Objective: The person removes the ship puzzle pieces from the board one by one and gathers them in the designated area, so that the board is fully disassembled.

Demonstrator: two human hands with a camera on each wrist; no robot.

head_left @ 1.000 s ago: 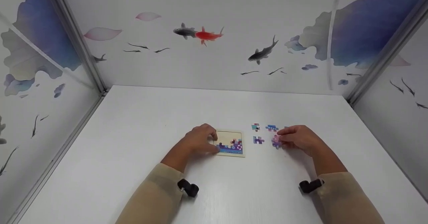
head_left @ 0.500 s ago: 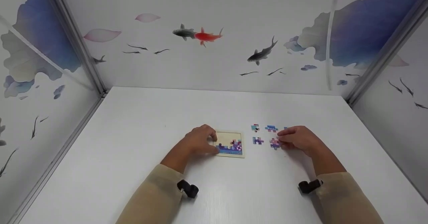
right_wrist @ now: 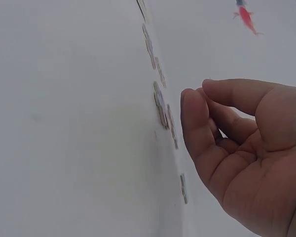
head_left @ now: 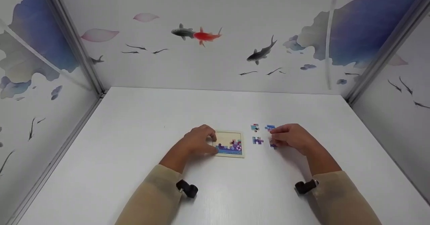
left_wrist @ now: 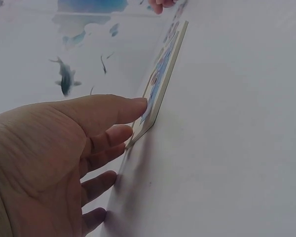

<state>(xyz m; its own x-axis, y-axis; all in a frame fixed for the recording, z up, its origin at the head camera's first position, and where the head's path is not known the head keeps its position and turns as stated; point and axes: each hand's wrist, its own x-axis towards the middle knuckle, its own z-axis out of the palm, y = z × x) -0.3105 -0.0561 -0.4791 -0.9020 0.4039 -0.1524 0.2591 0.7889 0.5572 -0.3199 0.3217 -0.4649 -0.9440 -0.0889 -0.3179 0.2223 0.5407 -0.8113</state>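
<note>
My left hand (head_left: 200, 140) holds a small wooden puzzle tray (head_left: 243, 144) by its left edge. In the left wrist view the thumb rests on the near corner of the tray (left_wrist: 171, 66), with the other fingers beside it. Fitted blue and purple pieces fill the tray's lower part and right side; bare wood shows above. My right hand (head_left: 291, 139), its fingers loosely bent, hovers over a pink-purple puzzle piece (head_left: 273, 146) and partly hides it. Nothing shows between those fingers in the right wrist view, where puzzle pieces (right_wrist: 160, 106) lie just left of the fingertips.
Loose on the white table (head_left: 215, 191) lie a teal piece (head_left: 255, 127), a blue piece (head_left: 269, 128) and a purple piece (head_left: 257, 140), between tray and right hand. Another piece (right_wrist: 183, 188) shows in the right wrist view. Printed panels (head_left: 215, 67) enclose the table.
The right hand has shifted left, first nudging the pink-purple piece slightly left, and now covers more of it and part of the blue piece. The left hand stays on the tray.
</note>
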